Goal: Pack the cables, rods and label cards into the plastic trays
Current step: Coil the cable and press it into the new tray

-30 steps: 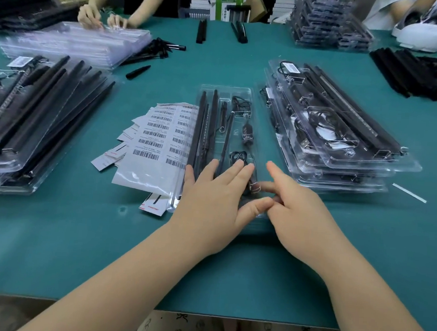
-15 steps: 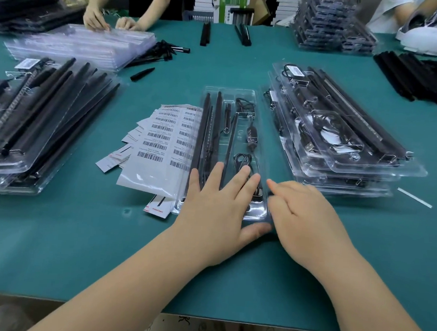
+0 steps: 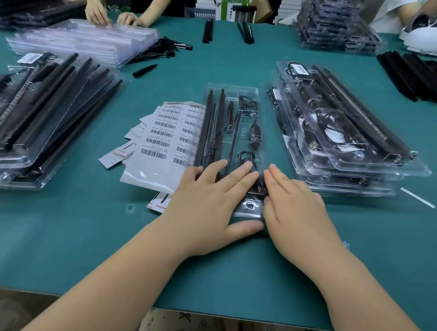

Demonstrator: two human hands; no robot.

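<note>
Both hands lie flat on the near end of the tray [image 3: 232, 88], which sits on the green surface [image 3: 205, 267] straight ahead of them. The left hand [image 3: 209, 203] spreads straight fingers over the rods [image 3: 210, 123] and the lower cable coil [image 3: 246, 157]; the right hand [image 3: 297, 212] presses beside it at the tray's right edge, fingers straight. Neither grip closes on anything: both are open and pressing down.

The step in hand looks like seating the contents, or pressing a clear lid shut, on a tray already filled. Next would likely come a label card from the cards [image 3: 167, 138] just left of the left hand, or lifting the tray onto the stack [image 3: 343, 138] just right of the right hand; either calls for pinching a thin edge.

Whether a lid covers the tray cannot be told, as clear plastic hides its own layers. The tray's near-left corner is under the left palm. The small clip near the thumbs is blurred. The card print is unreadable.
</note>
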